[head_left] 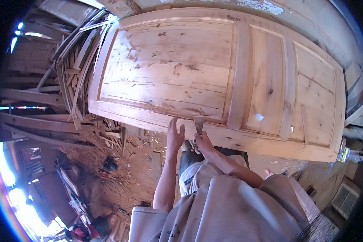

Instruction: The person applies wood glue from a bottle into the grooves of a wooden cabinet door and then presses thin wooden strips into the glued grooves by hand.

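Note:
A large panelled wooden door [165,117] lies in front of me, its pale surface marked with knots, cracks and darker patches. My right hand [204,143] is closed around a putty knife [199,123], whose wide, stained blade points up over the door's near edge. To its left, my left hand [175,135] is raised at the same edge with thumb and fingers apart, holding nothing. Whether its fingertips touch the wood I cannot tell.
A small white scrap [259,117] and a thin wood strip [304,125] lie on the door's right part. Stacked offcuts [78,64] lean at the left. Sawdust and shavings cover the floor [137,173]. A clear plastic bottle [353,157] is beyond the right corner.

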The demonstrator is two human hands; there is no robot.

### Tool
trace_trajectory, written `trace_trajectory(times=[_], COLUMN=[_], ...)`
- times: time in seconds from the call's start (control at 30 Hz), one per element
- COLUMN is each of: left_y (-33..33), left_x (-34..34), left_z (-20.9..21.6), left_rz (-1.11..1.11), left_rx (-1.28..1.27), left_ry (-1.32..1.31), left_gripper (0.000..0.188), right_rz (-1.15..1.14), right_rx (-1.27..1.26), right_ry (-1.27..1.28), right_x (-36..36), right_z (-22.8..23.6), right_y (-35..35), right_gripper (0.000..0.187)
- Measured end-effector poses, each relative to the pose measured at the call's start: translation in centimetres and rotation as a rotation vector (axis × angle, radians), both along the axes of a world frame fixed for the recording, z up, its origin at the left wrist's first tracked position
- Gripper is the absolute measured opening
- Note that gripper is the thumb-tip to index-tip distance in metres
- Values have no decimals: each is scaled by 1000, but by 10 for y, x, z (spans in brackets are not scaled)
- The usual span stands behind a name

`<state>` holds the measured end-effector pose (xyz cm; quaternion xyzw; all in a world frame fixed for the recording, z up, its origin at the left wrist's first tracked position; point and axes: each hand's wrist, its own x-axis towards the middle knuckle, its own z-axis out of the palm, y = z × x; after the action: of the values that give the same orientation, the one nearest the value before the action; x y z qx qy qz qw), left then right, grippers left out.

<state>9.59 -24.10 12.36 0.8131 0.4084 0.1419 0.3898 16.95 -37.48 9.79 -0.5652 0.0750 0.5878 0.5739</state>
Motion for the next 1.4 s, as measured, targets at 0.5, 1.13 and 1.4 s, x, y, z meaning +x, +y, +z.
trace_trajectory(times=[0.5,1.13,1.4], left_y=[40,30,-11], left_x=[38,49,67], left_z=[-45,-55,-54], left_rz=[-690,-950,-986], left_rx=[63,50,0], left_ry=[128,77,-56], left_gripper=[58,53,58], right_rz=[-282,-167,-16], right_rx=[-269,-131,-274], right_ry=[-287,-459,-490], right_x=[-42,-32,1], right_z=[7,-41,-37], right_y=[62,20,-49], right_gripper=[19,19,28])
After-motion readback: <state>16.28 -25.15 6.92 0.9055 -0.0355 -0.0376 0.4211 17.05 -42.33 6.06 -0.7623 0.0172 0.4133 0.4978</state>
